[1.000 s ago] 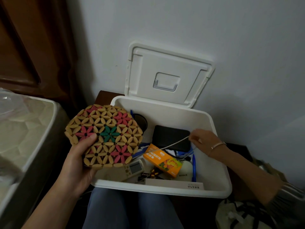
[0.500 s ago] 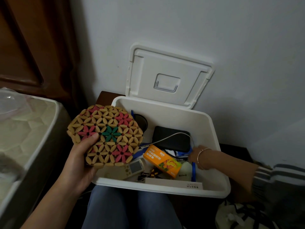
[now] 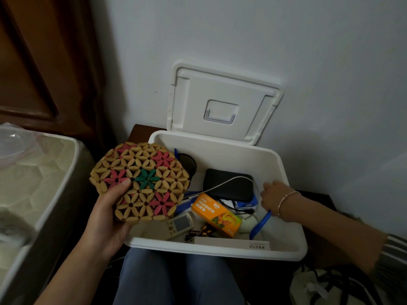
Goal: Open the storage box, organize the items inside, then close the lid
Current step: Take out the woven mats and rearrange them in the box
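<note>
Head view, looking down past blue-trousered knees [image 3: 176, 280]. White storage box [image 3: 293, 219] sits just beyond the knees, against a pale wall [image 3: 242, 29]; its lid [image 3: 222, 104] stands open, leaning back on the wall. Left hand [image 3: 110, 219] clamped on a woven bead mat [image 3: 141, 181], thumb on top, held over the box's near-left corner; the mat hides that corner and part of the contents. Right hand [image 3: 272, 195] reaches in from the right, wrist bracelet showing, fingers curled low among the items; cannot tell whether it grips anything.

Inside: black flat case [image 3: 229, 186] toward the far side, a white cable [image 3: 222, 183] draped across it. Orange carton [image 3: 217, 214] lies at a slant in the middle. Small grey device with a screen [image 3: 179, 223] near-left, partly under the mat. Blue pen [image 3: 259, 225] just below the right hand. Long white slim box [image 3: 231, 244] along the near wall. Dark round object [image 3: 187, 164] at far-left, half covered by the mat.

Left: mattress edge [image 3: 44, 172], dark wooden panel [image 3: 44, 62] behind. Near-right: pale bag with black straps [image 3: 330, 287].
</note>
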Motion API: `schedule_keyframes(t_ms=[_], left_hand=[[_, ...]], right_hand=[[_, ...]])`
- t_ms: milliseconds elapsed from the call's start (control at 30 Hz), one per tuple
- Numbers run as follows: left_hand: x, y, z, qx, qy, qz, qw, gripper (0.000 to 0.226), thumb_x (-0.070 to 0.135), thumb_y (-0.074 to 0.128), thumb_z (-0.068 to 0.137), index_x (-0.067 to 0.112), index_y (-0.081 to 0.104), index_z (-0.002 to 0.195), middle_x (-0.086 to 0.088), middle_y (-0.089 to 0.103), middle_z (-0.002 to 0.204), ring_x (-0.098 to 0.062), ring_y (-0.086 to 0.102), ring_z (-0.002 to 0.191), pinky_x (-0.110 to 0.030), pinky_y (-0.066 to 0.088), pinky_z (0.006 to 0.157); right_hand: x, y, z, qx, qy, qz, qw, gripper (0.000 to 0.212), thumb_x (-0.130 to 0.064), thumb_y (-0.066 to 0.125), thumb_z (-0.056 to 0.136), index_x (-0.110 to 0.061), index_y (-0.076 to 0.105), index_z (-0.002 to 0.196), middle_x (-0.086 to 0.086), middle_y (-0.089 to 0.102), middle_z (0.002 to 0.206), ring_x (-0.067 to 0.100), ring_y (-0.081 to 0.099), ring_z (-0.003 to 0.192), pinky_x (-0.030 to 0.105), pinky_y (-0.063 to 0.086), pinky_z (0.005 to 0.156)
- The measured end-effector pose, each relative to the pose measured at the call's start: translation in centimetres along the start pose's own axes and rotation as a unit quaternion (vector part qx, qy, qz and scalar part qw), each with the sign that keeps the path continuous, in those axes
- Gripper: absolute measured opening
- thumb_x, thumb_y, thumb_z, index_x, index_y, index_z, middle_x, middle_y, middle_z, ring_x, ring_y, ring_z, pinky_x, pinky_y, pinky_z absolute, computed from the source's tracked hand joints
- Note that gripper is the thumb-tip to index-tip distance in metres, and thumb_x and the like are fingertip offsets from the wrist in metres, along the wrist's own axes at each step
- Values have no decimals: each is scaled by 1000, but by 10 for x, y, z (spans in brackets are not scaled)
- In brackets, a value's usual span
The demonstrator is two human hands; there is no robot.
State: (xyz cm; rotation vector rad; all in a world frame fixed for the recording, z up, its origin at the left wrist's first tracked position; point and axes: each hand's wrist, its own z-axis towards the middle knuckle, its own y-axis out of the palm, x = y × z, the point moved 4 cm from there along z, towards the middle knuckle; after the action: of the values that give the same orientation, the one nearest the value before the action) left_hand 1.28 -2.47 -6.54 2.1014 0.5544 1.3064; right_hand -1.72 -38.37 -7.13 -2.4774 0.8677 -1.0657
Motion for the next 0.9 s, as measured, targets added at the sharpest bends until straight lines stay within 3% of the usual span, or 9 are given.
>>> schedule_keyframes(t_ms=[133,200,267,333,467,533,667,733,900], left_hand=[[0,-2,0,13,5,-29,999,34,21,55,89,22,59,122,-11,71,116,-29,70,102,-41,61,70],[-1,-3,0,22,6,-43,999,29,21,52,93,22,59,121,-10,71,115,-28,70,101,-40,61,71],[-1,-3,-1,27,8,-52,998,31,20,50,95,21,57,125,-10,71,117,-27,70,102,-40,61,73],[-1,-2,-2,31,8,-60,998,32,20,50,95,20,57,126,-10,71,117,-27,70,102,-40,61,73],[-1,0,-4,40,7,-50,998,34,21,53,92,20,56,126,-9,71,115,-27,70,101,-40,61,72],[-1,1,-5,37,7,-41,998,40,21,56,88,20,55,128,-10,71,115,-27,70,101,-41,61,72],[1,2,-6,37,12,-26,999,49,24,60,80,20,55,129,-10,71,116,-28,70,101,-42,61,73],[0,1,-7,39,9,-32,999,47,24,60,81,20,55,128,-10,71,116,-28,70,101,-41,61,72],[0,-2,-4,46,5,-45,998,39,22,58,86,20,57,124,-12,71,115,-29,70,101,-41,61,70]], right_hand=[[30,-20,-34,69,76,71,992,29,-32,54,92,-20,62,117,3,56,118,24,46,114,34,38,88],[43,-30,-49,134,129,190,964,29,-35,54,91,-22,64,116,3,56,116,23,50,111,30,40,87],[52,-42,-61,255,186,374,872,24,-27,62,88,-15,68,108,7,61,106,24,57,99,29,42,82],[50,-57,-64,349,221,533,738,17,-18,69,83,-10,69,97,5,64,87,18,58,76,25,42,71],[22,-97,-25,345,163,763,521,13,-4,66,83,-14,57,83,4,64,75,4,61,53,15,49,54],[10,-119,3,329,133,819,451,20,-2,61,85,-18,52,81,7,66,81,1,62,49,12,48,47],[-11,-149,53,292,102,837,452,5,-11,57,90,-15,56,86,8,68,85,9,68,64,18,52,53],[-20,-153,71,281,111,816,493,10,-17,55,92,-13,58,83,11,68,86,20,69,77,28,56,64],[-27,-142,90,243,128,751,600,22,-17,56,88,-16,55,66,8,60,71,28,63,76,26,43,62]])
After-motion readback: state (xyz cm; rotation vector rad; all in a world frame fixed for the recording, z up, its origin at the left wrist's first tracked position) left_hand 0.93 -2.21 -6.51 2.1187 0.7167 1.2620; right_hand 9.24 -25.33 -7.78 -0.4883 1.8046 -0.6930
